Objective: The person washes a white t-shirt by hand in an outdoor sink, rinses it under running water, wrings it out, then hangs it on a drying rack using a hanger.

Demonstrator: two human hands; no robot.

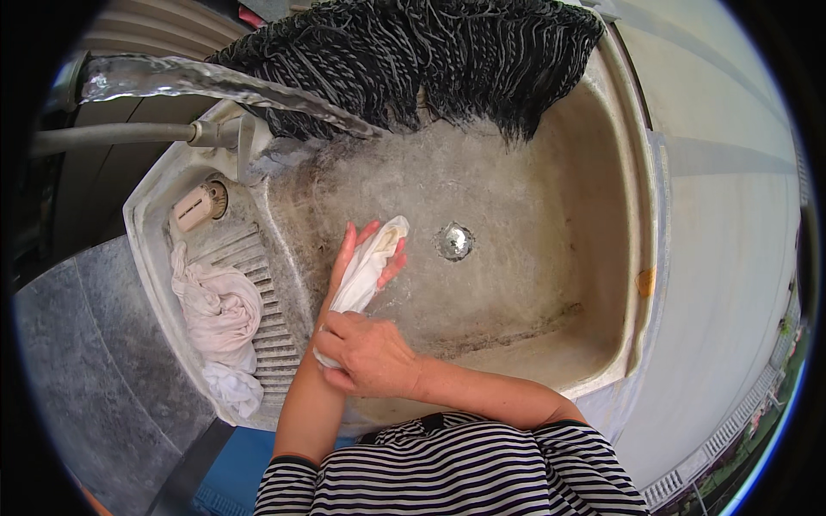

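white cloth (pixel 364 271) along loosely spread left hand (pixel 343 260), lower end in clenched right hand (pixel 372 354)

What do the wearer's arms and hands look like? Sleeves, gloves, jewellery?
Left hand and right hand: no gloves, rings or bracelets visible. Forearms uncovered, below short black-and-white striped fabric sleeves with dark hems. No markings or cables seen.

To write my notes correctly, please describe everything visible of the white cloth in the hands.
The white cloth is long, narrow, wrinkled and sock-like, apparently wet, with a yellowish patch near its far end. It lies lengthwise along the open left hand over the sink, its near part in the right hand's grip.
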